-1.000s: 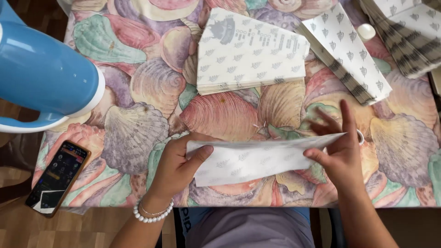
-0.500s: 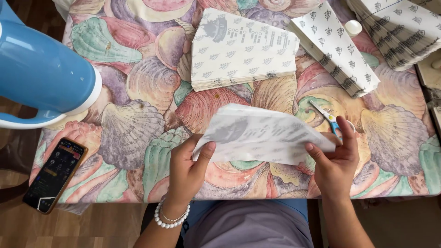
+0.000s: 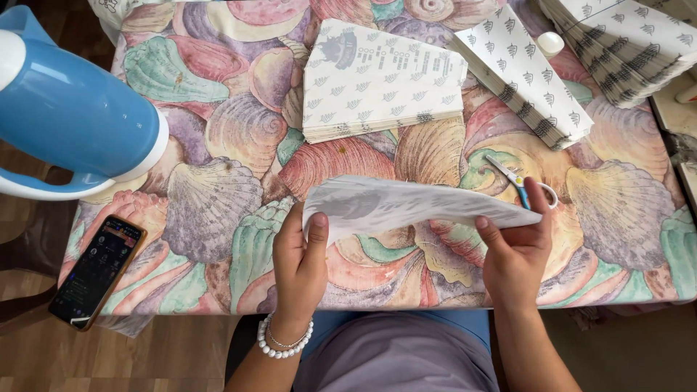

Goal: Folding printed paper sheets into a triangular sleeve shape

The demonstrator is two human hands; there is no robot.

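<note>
Since prev frame, paper sheet (image 3: 406, 207) flattened out; left hand (image 3: 299, 258) & right hand (image 3: 517, 250) pinch its ends, thumbs on top.

White patterned paper bag (image 3: 406, 207) held flat between both hands; bag stacks (image 3: 383, 80) behind on the surface. Phone (image 3: 98, 270), screen dark, lower left.

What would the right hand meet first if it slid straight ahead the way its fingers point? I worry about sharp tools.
Probably the scissors, lying just beyond the right hand, past the paper sheet it holds; height above the table is unclear.
</note>
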